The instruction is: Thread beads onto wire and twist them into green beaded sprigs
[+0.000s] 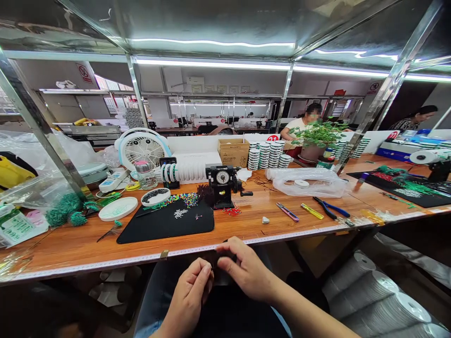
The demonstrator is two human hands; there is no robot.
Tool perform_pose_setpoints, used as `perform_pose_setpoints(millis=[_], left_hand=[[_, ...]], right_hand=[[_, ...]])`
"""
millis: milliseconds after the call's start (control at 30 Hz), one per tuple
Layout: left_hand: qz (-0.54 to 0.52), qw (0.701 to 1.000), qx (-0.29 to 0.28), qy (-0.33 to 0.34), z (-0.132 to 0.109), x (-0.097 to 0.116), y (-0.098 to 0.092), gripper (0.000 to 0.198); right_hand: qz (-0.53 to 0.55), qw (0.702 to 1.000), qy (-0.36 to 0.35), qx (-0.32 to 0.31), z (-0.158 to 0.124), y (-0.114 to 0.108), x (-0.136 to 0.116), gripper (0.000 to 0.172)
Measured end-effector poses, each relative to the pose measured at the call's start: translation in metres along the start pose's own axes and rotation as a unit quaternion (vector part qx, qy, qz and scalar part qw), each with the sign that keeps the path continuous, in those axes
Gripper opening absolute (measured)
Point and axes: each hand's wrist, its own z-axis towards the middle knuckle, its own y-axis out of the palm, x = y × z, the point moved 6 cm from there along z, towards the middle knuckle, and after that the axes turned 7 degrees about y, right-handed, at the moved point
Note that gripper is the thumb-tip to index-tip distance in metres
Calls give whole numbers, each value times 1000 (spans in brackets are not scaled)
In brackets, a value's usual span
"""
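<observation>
Well, by the brown wood-grained table (243, 228), the bare left hand (192, 292) pinched (what, I couldn't tell); the bare right hand (246, 270) curved, thumb spread.

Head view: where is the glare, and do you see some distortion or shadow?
Head view: streaks of glare cross the shelf underside; the left post slants strongly, perhaps from wide-lens distortion; below the table, shadow hides detail, though the hands look fairly clear.
</observation>
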Motion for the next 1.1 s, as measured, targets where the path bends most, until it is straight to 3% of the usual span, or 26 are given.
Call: perform_pose_setpoints(millis=[100, 200, 267, 433, 533, 600, 700, 767, 900, 1000, 1100], left_hand=[[75, 997, -12, 29, 0, 5, 0, 33], [153, 987, -16, 38, 0, 5, -2, 34], [198, 979, -21, 46, 1, 2, -5, 34], [295, 951, -59, 78, 7, -17, -11, 37], [319, 940, -84, 86, 7, -30, -13, 38], [335, 933, -83, 107, 7, -27, -20, 37], [421, 896, 11, 141, 22, 5, -61, 34], [554, 813, 110, 139, 42, 36, -104, 26], [639, 741, 183, 94, 92, 66, -179, 21], [677, 711, 180, 57, 114, 60, -203, 20], [691, 703, 163, 32, 122, 48, -208, 17]], right_hand=[[94, 989, 59, -95, -3, 23, 7, 22], [129, 976, 131, -113, -6, 37, 21, 17], [88, 984, 122, -93, -6, 37, 26, 23], [-40, 997, 13, -69, -2, 36, 28, 21], [-51, 995, 22, -82, 1, 41, 37, 16], [-43, 994, 44, -91, 1, 43, 43, 15], [-8, 994, 57, -93, -3, 40, 44, 15], [22, 993, 62, -95, -6, 38, 44, 15], [49, 992, 65, -99, -7, 37, 43, 15], [65, 991, 70, -94, -5, 38, 44, 14], [73, 991, 72, -86, -5, 37, 46, 13]])
